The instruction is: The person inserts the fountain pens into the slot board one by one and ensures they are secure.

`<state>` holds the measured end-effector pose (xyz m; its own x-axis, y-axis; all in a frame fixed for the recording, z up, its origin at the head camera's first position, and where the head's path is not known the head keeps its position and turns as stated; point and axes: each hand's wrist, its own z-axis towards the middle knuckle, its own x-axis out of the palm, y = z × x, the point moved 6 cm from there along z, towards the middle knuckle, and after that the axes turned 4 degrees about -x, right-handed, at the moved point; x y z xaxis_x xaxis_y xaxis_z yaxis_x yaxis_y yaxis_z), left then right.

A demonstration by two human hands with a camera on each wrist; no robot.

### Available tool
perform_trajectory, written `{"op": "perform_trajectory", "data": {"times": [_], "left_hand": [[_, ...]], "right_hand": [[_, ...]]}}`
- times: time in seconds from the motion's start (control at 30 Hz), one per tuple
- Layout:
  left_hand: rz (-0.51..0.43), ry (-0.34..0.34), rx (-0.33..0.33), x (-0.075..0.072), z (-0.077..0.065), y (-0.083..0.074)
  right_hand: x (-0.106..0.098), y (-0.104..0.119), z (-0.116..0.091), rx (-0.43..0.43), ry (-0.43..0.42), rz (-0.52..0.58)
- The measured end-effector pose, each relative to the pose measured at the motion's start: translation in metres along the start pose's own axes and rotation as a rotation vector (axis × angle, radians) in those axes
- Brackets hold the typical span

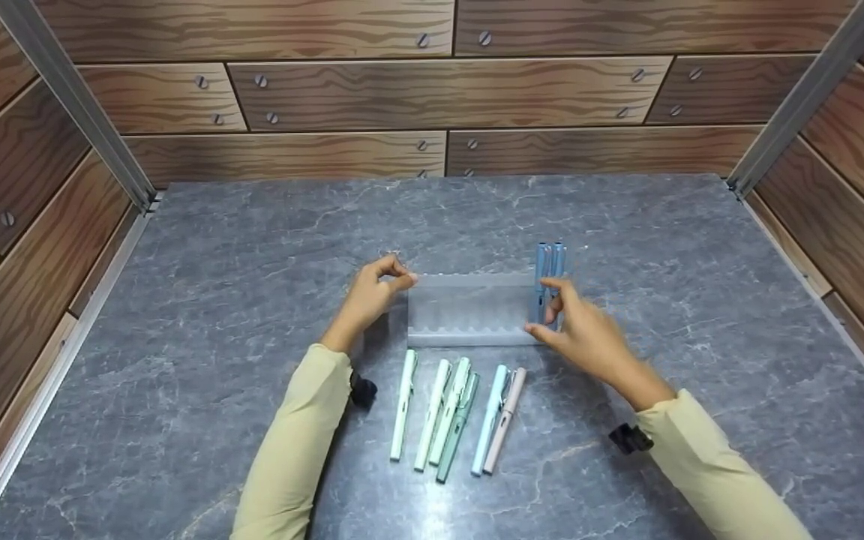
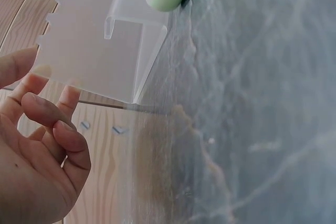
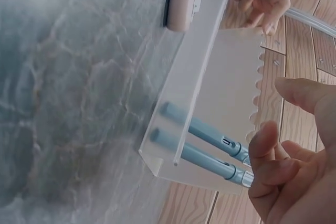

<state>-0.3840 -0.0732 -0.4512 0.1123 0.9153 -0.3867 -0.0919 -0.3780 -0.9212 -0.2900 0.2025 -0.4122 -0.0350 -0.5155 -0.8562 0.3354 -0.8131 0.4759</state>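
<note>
A clear pen stand [image 1: 469, 304] with a notched upper edge stands on the tabletop. Its left upper corner is pinched between the thumb and fingers of my left hand [image 1: 379, 289]; the left wrist view shows them on the panel's edge [image 2: 89, 40]. Two blue fountain pens [image 3: 210, 165] lean side by side in the stand's right end, caps up. Beside them is my right hand [image 1: 582, 330], thumb and index finger spread apart, the fingertips right at the pens. In the right wrist view its other fingers [image 3: 268, 145] bend loosely near the caps.
In front of the stand lie several capped pens: a pale green pen [image 1: 403, 409] at left, more light green ones [image 1: 432, 416], a darker green pen [image 1: 457, 431], a light blue pen [image 1: 488, 424] and a pinkish-grey pen [image 1: 505, 424]. Wood-patterned walls [image 1: 342, 90] enclose the grey marbled table [image 1: 252, 225].
</note>
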Motion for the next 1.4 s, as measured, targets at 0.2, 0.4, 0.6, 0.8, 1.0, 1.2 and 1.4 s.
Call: {"op": "perform_trajectory", "data": {"times": [0.2, 0.4, 0.6, 0.8, 1.0, 1.2, 1.4], "left_hand": [[-0.026, 0.017, -0.013, 0.001, -0.001, 0.001], [-0.043, 0.028, -0.016, 0.002, 0.000, 0.000], [-0.072, 0.026, -0.004, 0.002, 0.000, -0.001], [-0.058, 0.012, 0.015, 0.002, 0.001, -0.001], [-0.090, 0.007, 0.021, 0.003, 0.000, 0.000], [-0.094, -0.002, 0.010, 0.003, 0.000, 0.001], [-0.122, -0.007, 0.018, 0.004, 0.001, 0.001]], "right_hand": [[0.009, 0.000, -0.008, 0.019, 0.057, 0.087], [0.016, 0.001, -0.017, 0.023, 0.134, 0.145], [0.024, 0.003, -0.024, 0.018, 0.204, 0.183], [0.029, 0.005, -0.030, 0.059, 0.275, 0.222], [0.035, 0.007, -0.037, 0.053, 0.320, 0.273], [0.043, 0.007, -0.043, 0.076, 0.357, 0.334], [0.047, 0.007, -0.047, 0.112, 0.370, 0.362]]}}
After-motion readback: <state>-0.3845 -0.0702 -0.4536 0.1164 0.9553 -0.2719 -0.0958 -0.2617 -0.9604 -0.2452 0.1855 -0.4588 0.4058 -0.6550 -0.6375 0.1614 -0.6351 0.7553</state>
